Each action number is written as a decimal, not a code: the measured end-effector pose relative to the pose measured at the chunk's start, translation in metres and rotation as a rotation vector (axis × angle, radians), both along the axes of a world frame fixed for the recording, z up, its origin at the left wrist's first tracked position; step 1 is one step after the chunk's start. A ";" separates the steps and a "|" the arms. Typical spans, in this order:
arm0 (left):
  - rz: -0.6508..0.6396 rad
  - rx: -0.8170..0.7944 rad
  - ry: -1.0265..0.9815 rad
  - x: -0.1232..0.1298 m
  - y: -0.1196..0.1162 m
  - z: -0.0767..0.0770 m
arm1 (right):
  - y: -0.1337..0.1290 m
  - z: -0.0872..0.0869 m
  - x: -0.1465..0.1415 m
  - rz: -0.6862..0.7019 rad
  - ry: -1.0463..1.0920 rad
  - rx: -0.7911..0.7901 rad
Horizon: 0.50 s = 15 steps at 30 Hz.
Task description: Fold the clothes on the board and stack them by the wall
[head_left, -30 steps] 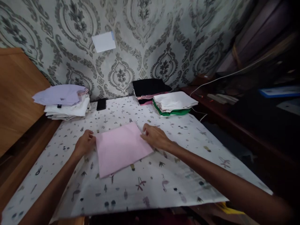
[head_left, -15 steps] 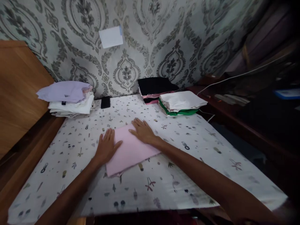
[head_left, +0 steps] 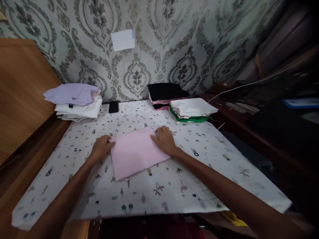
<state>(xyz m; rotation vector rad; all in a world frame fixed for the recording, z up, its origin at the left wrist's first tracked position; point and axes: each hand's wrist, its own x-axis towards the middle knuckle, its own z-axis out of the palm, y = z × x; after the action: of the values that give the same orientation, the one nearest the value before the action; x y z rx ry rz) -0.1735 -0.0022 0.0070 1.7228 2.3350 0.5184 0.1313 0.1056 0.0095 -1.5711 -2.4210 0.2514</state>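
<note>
A folded pink cloth [head_left: 136, 151] lies flat on the printed white sheet, its kind of garment not shown. At its upper left corner is my left hand [head_left: 101, 146], with curled fingers and the thumb over the edge, pinching the fabric. My right hand [head_left: 164, 139] grips the opposite side near the upper right corner. Its thumb rests on top of the cloth while the bent fingertips are partly hidden at the edge.
A stack of lilac and white folded clothes [head_left: 78, 111] stands at the back left, beside a black phone [head_left: 113, 107]. Back right are a black-topped pile [head_left: 165, 92] and a white-and-green pile [head_left: 193, 108]. A wooden panel [head_left: 22, 99] borders the left side.
Both hands lay flat with fingers stretched on the pink cloth. They have since moved apart to its left and right edges, and their fingers have curled around them.
</note>
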 end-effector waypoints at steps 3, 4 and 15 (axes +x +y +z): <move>0.025 -0.059 -0.139 0.001 0.011 0.012 | -0.004 0.008 0.001 0.012 -0.005 -0.096; 0.025 -0.032 -0.206 0.003 0.012 0.016 | -0.004 0.010 0.001 0.012 0.008 -0.149; 0.220 -0.227 -1.040 0.052 -0.042 0.009 | -0.008 0.018 0.019 -0.143 0.856 -1.009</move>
<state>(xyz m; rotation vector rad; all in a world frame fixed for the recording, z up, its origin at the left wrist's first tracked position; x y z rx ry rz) -0.1219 -0.0443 0.0163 0.7642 1.6965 0.8699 0.1504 0.0978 0.0272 -1.4173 -1.4928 1.8708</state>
